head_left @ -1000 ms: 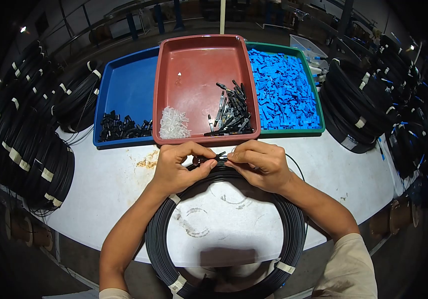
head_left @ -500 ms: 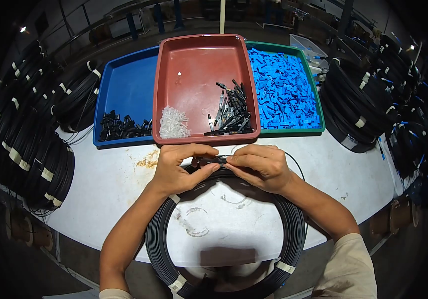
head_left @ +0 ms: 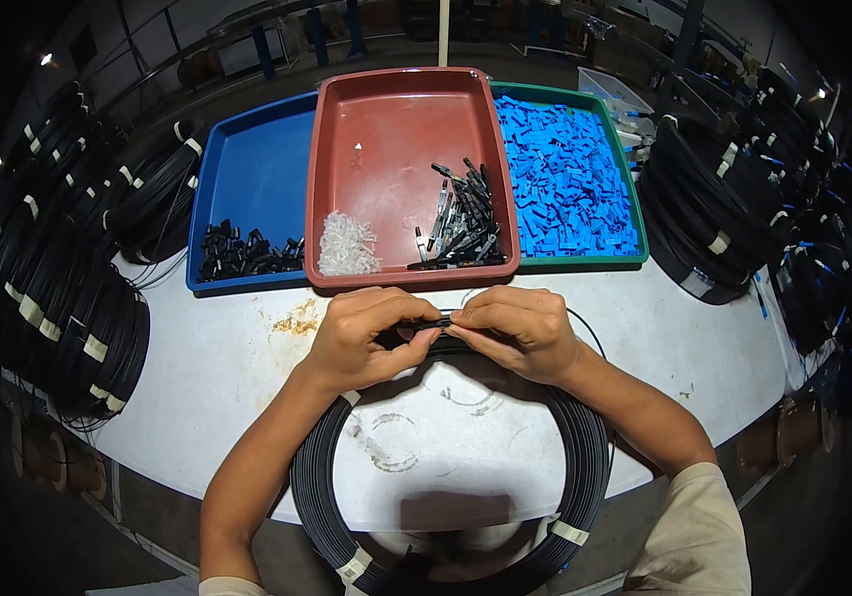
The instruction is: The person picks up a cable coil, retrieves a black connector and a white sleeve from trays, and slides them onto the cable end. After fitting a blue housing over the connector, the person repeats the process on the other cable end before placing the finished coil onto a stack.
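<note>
My left hand (head_left: 366,338) pinches a small black connector piece (head_left: 430,323) between thumb and fingers, just in front of the red tray. Close beside it, my right hand (head_left: 518,334) has its fingertips closed on the right end of the same piece; most of that end is hidden. A thin black cable (head_left: 593,333) curves away behind my right hand. Beneath both hands lies a large coil of black cable (head_left: 580,452), bound with pale tape (head_left: 569,533), partly over the table's front edge.
A red tray (head_left: 406,129) holds clear sleeves (head_left: 347,245) and black connectors (head_left: 466,219). It stands between a blue tray (head_left: 257,159) of black parts and a green tray (head_left: 633,219) of blue clips (head_left: 565,179). Cable coils (head_left: 59,308) rise at both sides of the white table (head_left: 208,397).
My left fingers have moved slightly right and closed in on the black piece, nearer my right fingertips. My right hand has barely moved.
</note>
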Demonstrator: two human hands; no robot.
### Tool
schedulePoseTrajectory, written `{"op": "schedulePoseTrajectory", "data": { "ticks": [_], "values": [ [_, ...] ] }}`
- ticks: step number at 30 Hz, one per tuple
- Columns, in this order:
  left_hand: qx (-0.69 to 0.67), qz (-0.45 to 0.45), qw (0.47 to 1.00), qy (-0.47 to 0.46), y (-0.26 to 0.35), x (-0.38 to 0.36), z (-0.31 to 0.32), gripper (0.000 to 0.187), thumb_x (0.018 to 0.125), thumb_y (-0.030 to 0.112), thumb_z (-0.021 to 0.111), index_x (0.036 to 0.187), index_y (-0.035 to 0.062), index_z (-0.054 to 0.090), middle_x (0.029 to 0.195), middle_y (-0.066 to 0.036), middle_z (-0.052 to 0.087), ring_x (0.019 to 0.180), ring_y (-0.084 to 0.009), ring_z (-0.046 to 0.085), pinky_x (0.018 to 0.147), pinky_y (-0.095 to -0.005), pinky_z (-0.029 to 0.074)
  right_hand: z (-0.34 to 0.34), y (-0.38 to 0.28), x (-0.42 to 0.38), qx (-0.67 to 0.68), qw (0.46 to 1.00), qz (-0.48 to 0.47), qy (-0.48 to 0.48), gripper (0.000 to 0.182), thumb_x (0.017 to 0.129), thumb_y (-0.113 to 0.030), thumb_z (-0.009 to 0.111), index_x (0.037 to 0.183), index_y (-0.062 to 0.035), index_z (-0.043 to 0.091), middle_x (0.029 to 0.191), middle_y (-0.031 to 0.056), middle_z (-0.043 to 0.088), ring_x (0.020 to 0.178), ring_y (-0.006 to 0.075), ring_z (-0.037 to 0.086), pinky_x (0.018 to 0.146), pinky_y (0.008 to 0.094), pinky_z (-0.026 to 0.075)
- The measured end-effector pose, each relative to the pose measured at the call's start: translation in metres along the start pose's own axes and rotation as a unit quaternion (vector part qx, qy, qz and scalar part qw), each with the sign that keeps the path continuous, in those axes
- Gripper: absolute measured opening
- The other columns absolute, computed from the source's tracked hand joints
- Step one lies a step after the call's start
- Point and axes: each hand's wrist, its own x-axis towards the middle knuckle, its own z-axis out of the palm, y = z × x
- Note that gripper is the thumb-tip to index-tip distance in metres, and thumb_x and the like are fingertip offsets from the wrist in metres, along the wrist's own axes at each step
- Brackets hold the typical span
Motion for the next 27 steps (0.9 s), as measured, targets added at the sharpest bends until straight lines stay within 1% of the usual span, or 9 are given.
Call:
{"op": "schedulePoseTrajectory", "data": {
  "ticks": [4, 6, 9, 13, 15, 16, 18, 25, 27],
  "values": [
    [0.042, 0.021, 0.999, -0.026, 0.000, 0.001, -0.002, 0.018, 0.074, 0.001, 0.079, 0.090, 0.0001, 0.071, 0.077, -0.009, 0.070, 0.066, -0.0175, 0.067, 0.058, -0.0288, 0.052, 0.002, 0.002, 0.000, 0.011, 1.000, 0.004, -0.003, 0.011, 0.082, -0.004, 0.079, 0.090, 0.0002, 0.074, 0.083, 0.0112, 0.072, 0.069, 0.0218, 0.071, 0.060, 0.0306, 0.057],
    [0.059, 0.036, 0.997, -0.027, -0.001, 0.001, -0.003, 0.018, 0.075, 0.002, 0.079, 0.090, 0.0003, 0.070, 0.078, -0.009, 0.070, 0.067, -0.0181, 0.067, 0.059, -0.0302, 0.052, 0.003, 0.002, 0.000, 0.011, 1.000, 0.010, -0.015, 0.016, 0.080, -0.006, 0.081, 0.094, 0.0002, 0.073, 0.087, 0.0114, 0.071, 0.073, 0.0217, 0.071, 0.063, 0.0304, 0.057],
    [0.044, 0.007, 0.999, -0.015, -0.003, -0.002, -0.003, 0.017, 0.076, 0.004, 0.078, 0.090, -0.0002, 0.070, 0.080, -0.009, 0.070, 0.071, -0.0192, 0.067, 0.063, -0.0313, 0.053, 0.000, -0.007, 0.003, 0.009, 0.999, 0.052, -0.012, 0.022, 0.079, -0.004, 0.080, 0.098, 0.0006, 0.071, 0.096, 0.0145, 0.070, 0.081, 0.0233, 0.071, 0.067, 0.0307, 0.057],
    [0.014, -0.016, 1.000, 0.007, -0.004, -0.004, -0.004, 0.020, 0.079, 0.003, 0.078, 0.096, -0.0016, 0.069, 0.083, -0.010, 0.068, 0.071, -0.0195, 0.066, 0.064, -0.0311, 0.053, 0.000, -0.008, 0.006, -0.016, 0.999, 0.038, 0.035, 0.027, 0.075, -0.001, 0.081, 0.099, 0.0008, 0.071, 0.103, 0.0161, 0.068, 0.079, 0.0196, 0.069, 0.067, 0.0284, 0.056],
    [0.006, -0.018, 1.000, 0.007, -0.004, -0.004, -0.004, 0.020, 0.079, 0.003, 0.078, 0.095, -0.0020, 0.069, 0.084, -0.010, 0.069, 0.072, -0.0199, 0.066, 0.065, -0.0310, 0.053, 0.001, -0.011, 0.004, 0.023, 0.995, 0.093, 0.041, 0.022, 0.077, 0.002, 0.075, 0.098, 0.0018, 0.067, 0.105, 0.0162, 0.065, 0.089, 0.0265, 0.069, 0.074, 0.0323, 0.057],
    [0.007, -0.018, 1.000, 0.007, -0.004, -0.004, -0.004, 0.020, 0.079, 0.003, 0.078, 0.095, -0.0020, 0.069, 0.084, -0.010, 0.069, 0.072, -0.0199, 0.066, 0.065, -0.0310, 0.053, 0.000, -0.009, 0.004, 0.024, 0.995, 0.093, 0.041, 0.022, 0.077, 0.002, 0.075, 0.098, 0.0018, 0.067, 0.105, 0.0162, 0.065, 0.089, 0.0265, 0.069, 0.074, 0.0323, 0.057],
    [0.002, -0.020, 1.000, 0.008, -0.003, -0.004, -0.004, 0.019, 0.079, 0.004, 0.078, 0.095, -0.0018, 0.069, 0.085, -0.011, 0.070, 0.073, -0.0205, 0.066, 0.067, -0.0317, 0.053, 0.000, -0.005, 0.004, -0.014, 0.999, 0.024, 0.035, 0.021, 0.078, 0.002, 0.075, 0.097, 0.0020, 0.067, 0.105, 0.0145, 0.064, 0.087, 0.0259, 0.068, 0.075, 0.0326, 0.057],
    [0.014, -0.005, 1.000, 0.004, -0.001, -0.003, -0.003, 0.019, 0.079, 0.005, 0.079, 0.095, 0.0007, 0.071, 0.084, -0.009, 0.072, 0.074, -0.0200, 0.067, 0.068, -0.0312, 0.053, 0.004, -0.006, 0.005, 0.000, 1.000, 0.012, 0.027, 0.022, 0.077, 0.001, 0.079, 0.096, 0.0011, 0.069, 0.103, 0.0151, 0.064, 0.086, 0.0252, 0.069, 0.075, 0.0332, 0.057],
    [0.019, 0.012, 1.000, -0.008, 0.001, -0.001, -0.003, 0.018, 0.077, 0.004, 0.081, 0.092, 0.0000, 0.073, 0.084, -0.010, 0.073, 0.073, -0.0182, 0.068, 0.065, -0.0293, 0.054, 0.004, -0.006, 0.006, -0.016, 0.999, -0.023, 0.018, 0.020, 0.082, 0.001, 0.073, 0.100, 0.0019, 0.064, 0.100, 0.0138, 0.063, 0.086, 0.0281, 0.067, 0.073, 0.0352, 0.055]
  ]
}}
